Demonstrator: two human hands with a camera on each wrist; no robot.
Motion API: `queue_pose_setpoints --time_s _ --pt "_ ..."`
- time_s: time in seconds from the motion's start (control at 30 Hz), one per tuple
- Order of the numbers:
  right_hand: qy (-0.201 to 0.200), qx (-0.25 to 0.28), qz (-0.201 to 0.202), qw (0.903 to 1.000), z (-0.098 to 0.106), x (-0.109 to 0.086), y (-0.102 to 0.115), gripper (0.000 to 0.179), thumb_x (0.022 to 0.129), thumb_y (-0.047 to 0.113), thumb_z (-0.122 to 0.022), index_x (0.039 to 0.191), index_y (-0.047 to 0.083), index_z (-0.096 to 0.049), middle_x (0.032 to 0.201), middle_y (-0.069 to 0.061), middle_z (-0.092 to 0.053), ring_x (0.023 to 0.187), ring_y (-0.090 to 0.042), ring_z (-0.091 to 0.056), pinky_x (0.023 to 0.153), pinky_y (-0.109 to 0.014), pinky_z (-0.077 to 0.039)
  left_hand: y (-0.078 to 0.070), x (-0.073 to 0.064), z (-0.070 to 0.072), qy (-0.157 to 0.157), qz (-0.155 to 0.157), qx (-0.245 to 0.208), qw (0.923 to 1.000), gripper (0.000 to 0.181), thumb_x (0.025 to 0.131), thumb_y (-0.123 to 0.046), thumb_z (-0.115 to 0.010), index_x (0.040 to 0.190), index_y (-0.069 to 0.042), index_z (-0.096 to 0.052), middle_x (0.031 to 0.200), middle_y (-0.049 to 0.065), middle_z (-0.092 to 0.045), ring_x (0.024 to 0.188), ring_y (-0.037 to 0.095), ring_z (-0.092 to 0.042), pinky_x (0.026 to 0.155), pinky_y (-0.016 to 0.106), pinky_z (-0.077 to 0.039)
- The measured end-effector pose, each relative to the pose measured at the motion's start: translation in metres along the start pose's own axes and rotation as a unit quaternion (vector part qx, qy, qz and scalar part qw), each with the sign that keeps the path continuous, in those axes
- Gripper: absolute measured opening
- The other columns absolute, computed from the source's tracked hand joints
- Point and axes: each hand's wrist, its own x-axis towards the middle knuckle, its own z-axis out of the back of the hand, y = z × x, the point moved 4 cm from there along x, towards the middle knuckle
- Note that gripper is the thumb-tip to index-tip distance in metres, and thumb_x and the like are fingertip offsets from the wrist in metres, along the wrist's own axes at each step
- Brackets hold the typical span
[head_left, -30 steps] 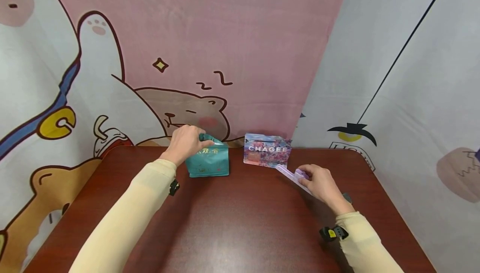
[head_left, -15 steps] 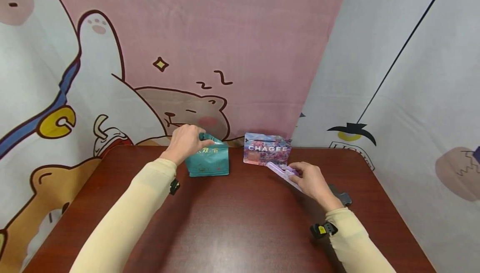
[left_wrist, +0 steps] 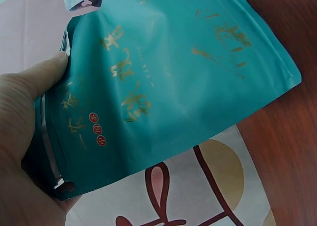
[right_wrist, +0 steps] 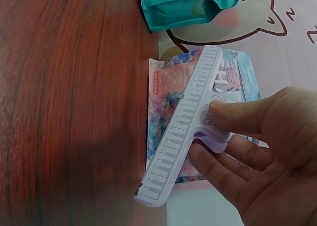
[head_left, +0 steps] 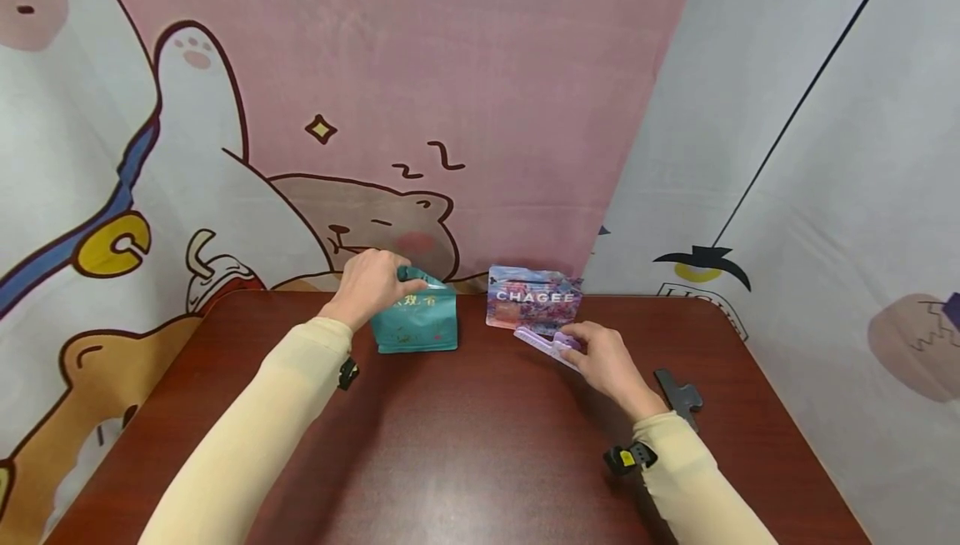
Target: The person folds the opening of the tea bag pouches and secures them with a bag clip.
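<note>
My left hand (head_left: 372, 285) pinches the top edge of a teal tea bag (head_left: 417, 322) that stands at the back of the table. Gold characters run down the bag's front in the left wrist view, where the thumb lies along its upper edge. With my right hand (head_left: 611, 362) I grip a lilac bag clip (head_left: 546, 345) by its handles, thumb on one side and fingers on the other. A piano-key pattern covers the clip's long bar (right_wrist: 181, 127) in the right wrist view. Behind the clip stands a blue and pink CHAGEE pouch (head_left: 534, 298), partly overlapped by it.
A dark grey clip (head_left: 679, 395) lies on the brown table (head_left: 465, 445) to the right of my right forearm. A cartoon-printed cloth (head_left: 510, 112) hangs right behind the table's back edge.
My right hand has moved left with the lilac bag clip, toward the teal tea bag. The dark grey clip has come into view behind the right wrist. My left hand stays in place.
</note>
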Motion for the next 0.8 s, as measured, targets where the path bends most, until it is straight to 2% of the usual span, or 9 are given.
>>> queue_pose_setpoints --time_s 0.1,0.33,0.57,0.8 --pt "-0.003 0.004 0.001 1.0 -0.001 0.002 0.003 0.031 0.087 0.009 -0.076 0.117 0.004 -0.072 0.12 -0.02 -0.069 0.1 -0.032 -0.066 0.087 -0.05 -0.055 0.0 0.0 0.0 0.0 0.0 0.001 1.0 0.05 0.085 -0.052 -0.075 0.114 -0.011 -0.077 0.071 0.004 -0.072 0.059 0.015 -0.06 0.045 0.026 -0.039" --pt "-0.013 0.013 0.03 0.9994 -0.004 0.007 0.011 0.03 0.086 0.009 -0.077 0.115 0.003 -0.073 0.118 -0.02 -0.07 0.097 -0.031 -0.067 0.083 -0.049 -0.055 0.0 0.0 0.0 0.004 0.003 0.002 1.0 0.051 0.085 -0.052 -0.075 0.115 -0.01 -0.077 0.076 0.005 -0.074 0.062 0.015 -0.062 0.045 0.026 -0.04" --pt "-0.017 0.024 0.031 0.9991 -0.006 0.012 0.016 0.03 0.087 0.01 -0.077 0.116 0.005 -0.073 0.117 -0.018 -0.071 0.094 -0.03 -0.068 0.081 -0.047 -0.056 0.0 -0.001 0.0 0.001 0.001 -0.004 1.0 0.051 0.084 -0.051 -0.076 0.114 -0.01 -0.077 0.082 0.007 -0.076 0.063 0.016 -0.063 0.046 0.026 -0.04" --pt "-0.026 0.033 0.038 0.9984 -0.008 0.016 0.022 0.031 0.087 0.011 -0.077 0.117 0.005 -0.073 0.117 -0.018 -0.071 0.095 -0.031 -0.069 0.082 -0.047 -0.057 -0.001 -0.001 0.0 -0.006 -0.009 -0.009 0.9999 0.041 0.085 -0.048 -0.076 0.106 -0.013 -0.08 0.064 0.001 -0.068 0.058 0.015 -0.055 0.046 0.027 -0.036"
